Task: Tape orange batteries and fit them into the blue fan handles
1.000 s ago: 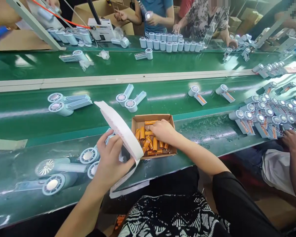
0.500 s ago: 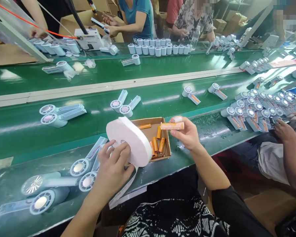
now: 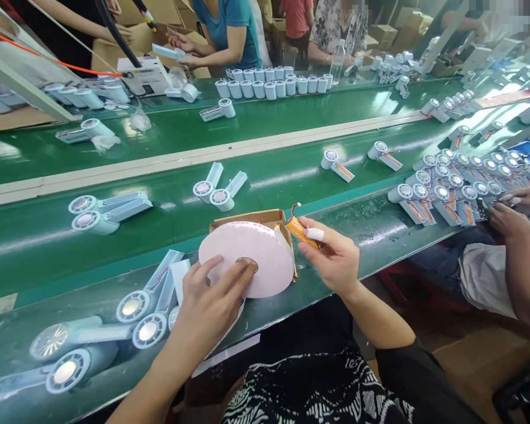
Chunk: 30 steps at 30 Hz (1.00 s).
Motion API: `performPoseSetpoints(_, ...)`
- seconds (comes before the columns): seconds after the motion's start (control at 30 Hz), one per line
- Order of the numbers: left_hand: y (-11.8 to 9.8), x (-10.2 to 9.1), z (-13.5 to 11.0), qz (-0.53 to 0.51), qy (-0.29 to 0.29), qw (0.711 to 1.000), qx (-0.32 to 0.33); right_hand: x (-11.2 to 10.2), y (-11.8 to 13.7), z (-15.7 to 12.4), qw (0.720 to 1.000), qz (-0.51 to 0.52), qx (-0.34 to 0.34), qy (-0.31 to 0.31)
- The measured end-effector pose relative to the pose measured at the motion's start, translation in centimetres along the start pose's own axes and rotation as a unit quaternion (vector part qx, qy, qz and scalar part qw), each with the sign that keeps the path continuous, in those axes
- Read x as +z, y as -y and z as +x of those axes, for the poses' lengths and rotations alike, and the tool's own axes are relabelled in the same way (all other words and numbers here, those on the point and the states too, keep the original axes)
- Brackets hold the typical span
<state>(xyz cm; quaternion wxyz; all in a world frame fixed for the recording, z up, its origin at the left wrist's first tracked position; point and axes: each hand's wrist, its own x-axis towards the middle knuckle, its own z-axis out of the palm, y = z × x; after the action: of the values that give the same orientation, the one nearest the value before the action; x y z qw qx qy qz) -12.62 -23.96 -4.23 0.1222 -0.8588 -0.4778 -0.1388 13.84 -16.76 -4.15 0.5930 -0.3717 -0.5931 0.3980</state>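
My left hand (image 3: 212,303) grips a large roll of white tape (image 3: 271,268), with fingers in its centre hole. Its flat face points up toward me and covers most of a small cardboard box (image 3: 242,218). A loose tape end stands up at the roll's right edge, close to the battery. Between the thumb and fingers of my right hand (image 3: 338,259) is an orange cylindrical battery (image 3: 297,228), tilted, with a thin wire and small white connector at its upper end. A white wrap sits on one right finger. Light blue handheld fans (image 3: 149,330) lie left of my left hand.
A green conveyor belt (image 3: 282,188) runs behind the box, carrying several fan bodies (image 3: 221,199). On the right, many fans with orange batteries (image 3: 441,193) stand by a co-worker's hands (image 3: 512,218). Other people work across the belt behind rows of blue cylinders (image 3: 270,91).
The tape roll has turned flatter and moved right, hiding the batteries in the box. The held battery has tilted, and its wire and connector now show.
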Motion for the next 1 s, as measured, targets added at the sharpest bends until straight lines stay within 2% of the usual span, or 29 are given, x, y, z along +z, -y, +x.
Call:
performPoseSetpoints(0.1,-0.2,-0.2,0.4,0.011,0.008,1.000,0.012,0.4,-0.5,-0.8,1.000,-0.010,0.001,0.028)
performPoseSetpoints(0.17,-0.1,-0.6,0.6,0.016,0.009,1.000,0.016,0.1,-0.6,-0.9,0.998,0.011,0.030,0.045)
performPoseSetpoints(0.27,0.1,-1.6,1.1,0.003,0.012,1.000,0.020,-1.4,-0.6,0.3,0.984,0.081,0.121,0.099)
performPoseSetpoints(0.37,0.3,-2.4,2.0,-0.004,0.031,0.998,0.048,-2.9,-0.6,1.9,0.952,0.110,0.216,0.185)
performPoseSetpoints(0.4,0.3,-2.5,2.3,-0.008,0.038,0.997,0.060,-2.9,-0.7,2.0,0.948,0.113,0.232,0.185)
performPoseSetpoints(0.43,0.3,-2.5,2.6,-0.015,0.043,0.997,0.069,-2.6,-0.8,1.9,0.952,0.120,0.234,0.155)
performPoseSetpoints(0.5,-0.3,-2.0,3.1,-0.029,0.041,0.996,0.074,-1.3,-1.2,0.9,0.964,0.157,0.211,0.031)
performPoseSetpoints(0.57,-1.4,-1.2,3.3,-0.029,0.025,0.998,0.055,0.3,-1.4,-0.3,0.957,0.199,0.182,-0.105)
performPoseSetpoints(0.63,-2.9,-0.4,3.1,-0.029,0.013,0.998,0.047,0.6,-1.3,-0.4,0.945,0.217,0.160,-0.185)
performPoseSetpoints(0.7,-4.0,0.2,2.6,-0.052,0.009,0.995,0.088,-1.0,-0.8,1.3,0.943,0.211,0.111,-0.230)
performPoseSetpoints(0.77,-3.7,0.4,2.0,-0.086,0.017,0.987,0.134,-3.9,-0.5,3.8,0.937,0.199,0.027,-0.285)
performPoseSetpoints(0.8,-2.9,0.4,1.8,-0.094,0.031,0.986,0.131,-5.3,-0.5,4.9,0.930,0.194,-0.006,-0.313)
performPoseSetpoints(0.87,0.1,0.2,1.6,-0.093,0.085,0.989,0.075,-7.4,-1.0,5.8,0.927,0.191,-0.017,-0.322)
performPoseSetpoints(0.93,4.0,0.5,2.4,-0.107,0.158,0.981,0.034,-8.0,-2.2,4.9,0.931,0.196,0.010,-0.307)
performPoseSetpoints(1.0,7.6,1.4,4.5,-0.162,0.217,0.962,0.033,-7.6,-3.6,3.1,0.932,0.198,0.043,-0.300)
